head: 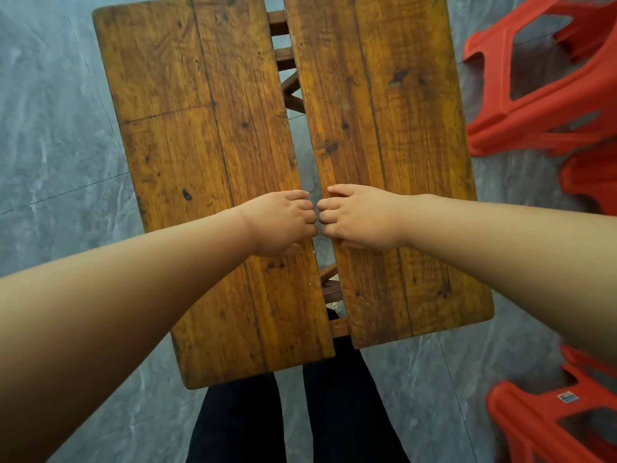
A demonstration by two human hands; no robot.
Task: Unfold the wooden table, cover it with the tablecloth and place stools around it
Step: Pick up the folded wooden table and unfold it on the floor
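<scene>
Directly beneath you: black trouser legs (293, 426), then the near end of the wooden table (233, 329) on a grey tile floor (50, 135).

Top: two plank leaves with an open gap down the middle. Frame crosspieces (293, 91) show through the gap.

Hands: your left hand (283, 223) curls its fingers over the inner edge of the left leaf (200, 128). Your right hand (359, 217) grips the inner edge of the right leaf (400, 128) likewise. The knuckles almost meet across the gap.

Handling (judgement): solid, stiff boards, probably heavy, with no flex. The worn finish looks dry, so slipping is unlikely. Your mid-length hold should keep each leaf level. Keep fingertips out of the gap if the leaves close.

Farther right: red plastic stools (541, 105), a second lot nearer you (534, 419). They are likely light and rigid; lift them by the seat rim.

Tablecloth: not in view.
</scene>
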